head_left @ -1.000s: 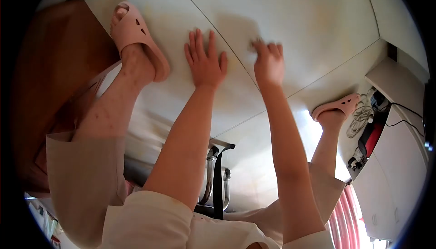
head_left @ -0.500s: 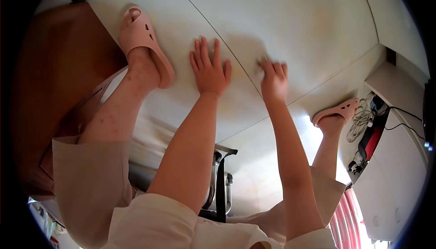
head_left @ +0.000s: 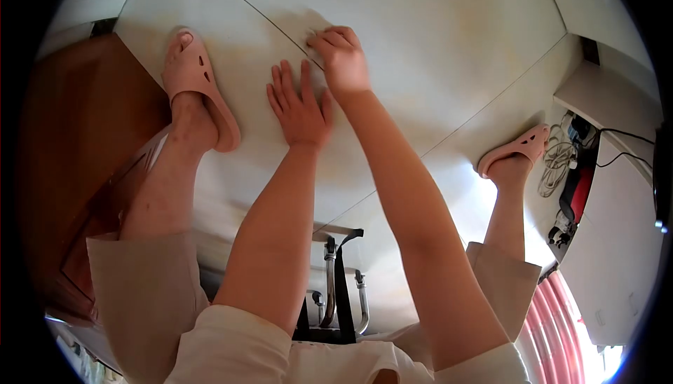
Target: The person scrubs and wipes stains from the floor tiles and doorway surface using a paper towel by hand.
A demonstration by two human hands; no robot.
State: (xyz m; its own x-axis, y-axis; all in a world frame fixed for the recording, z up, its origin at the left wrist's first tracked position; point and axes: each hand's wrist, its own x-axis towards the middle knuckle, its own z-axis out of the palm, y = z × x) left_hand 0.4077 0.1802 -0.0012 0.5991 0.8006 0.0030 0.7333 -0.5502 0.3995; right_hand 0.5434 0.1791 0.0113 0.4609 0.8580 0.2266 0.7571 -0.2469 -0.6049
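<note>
My left hand [head_left: 301, 116] lies flat on the pale tiled floor [head_left: 434, 55], its fingers spread and holding nothing. Just ahead and to the right, my right hand [head_left: 345, 63] is closed, with fingers and thumb pinched together beside a dark tile seam. A tiny pale bit seems to show at its fingertips, too small and blurred to name. A shadow falls on the tile by those fingertips; whether they touch the floor I cannot tell.
My feet wear pink slippers [head_left: 198, 79], set wide apart. Brown wooden furniture [head_left: 84, 139] stands left. At right are a white cabinet [head_left: 610, 244] and a coiled cable [head_left: 557, 167]. Metal chair legs [head_left: 329, 279] with a black strap are behind my arms, and a pink curtain [head_left: 557, 321] hangs lower right.
My right hand has moved left and farther forward, across the seam, from the right of my left hand to just beyond it. The view has shifted slightly; my left hand stays flat.
</note>
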